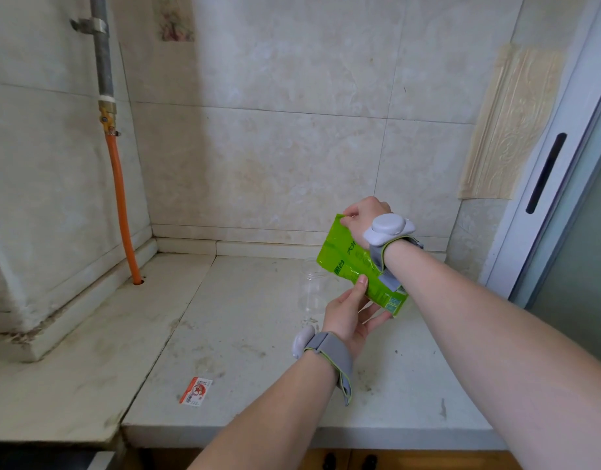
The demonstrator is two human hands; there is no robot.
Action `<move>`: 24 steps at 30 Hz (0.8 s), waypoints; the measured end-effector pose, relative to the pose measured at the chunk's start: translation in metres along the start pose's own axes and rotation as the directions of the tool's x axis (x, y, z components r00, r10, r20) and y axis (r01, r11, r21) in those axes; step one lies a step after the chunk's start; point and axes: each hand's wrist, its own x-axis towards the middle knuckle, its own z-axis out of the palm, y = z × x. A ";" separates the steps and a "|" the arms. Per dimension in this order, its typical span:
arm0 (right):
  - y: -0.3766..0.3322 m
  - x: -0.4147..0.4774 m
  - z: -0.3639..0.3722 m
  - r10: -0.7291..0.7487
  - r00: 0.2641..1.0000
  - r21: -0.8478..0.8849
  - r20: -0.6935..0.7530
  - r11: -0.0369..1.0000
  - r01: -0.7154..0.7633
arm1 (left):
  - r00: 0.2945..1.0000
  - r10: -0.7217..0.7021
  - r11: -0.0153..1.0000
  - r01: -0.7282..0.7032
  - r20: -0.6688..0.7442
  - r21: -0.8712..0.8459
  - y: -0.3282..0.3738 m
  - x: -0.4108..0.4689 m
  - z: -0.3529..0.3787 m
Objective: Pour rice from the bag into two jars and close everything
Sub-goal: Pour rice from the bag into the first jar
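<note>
A green rice bag (pixel 346 262) is held in the air over the counter, tilted with its top end up and left. My right hand (pixel 366 215) pinches the bag's upper edge. My left hand (pixel 350 313) grips the bag's lower part from below, thumb on its front. A clear plastic jar (pixel 312 290) without a lid stands on the counter just behind and left of the bag, partly hidden by it. A second jar and the lids are not visible.
The stone counter (pixel 258 361) meets tiled walls at the back and left. An orange gas hose (pixel 121 205) drops into a hole at the left. A small red-and-white packet (pixel 196 391) lies near the front edge. A sliding door frame (pixel 550 171) stands at right.
</note>
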 end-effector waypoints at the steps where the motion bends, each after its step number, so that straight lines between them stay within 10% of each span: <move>1: -0.001 0.000 0.001 0.000 1.000 -0.007 0.009 1.000 0.000 | 1.000 -0.007 1.000 0.007 0.002 -0.002 0.000 0.000 0.000; 24: -0.015 -0.003 0.006 -0.081 0.996 0.028 0.048 0.996 0.079 | 1.000 -0.011 0.994 0.012 0.012 -0.108 0.007 -0.001 0.010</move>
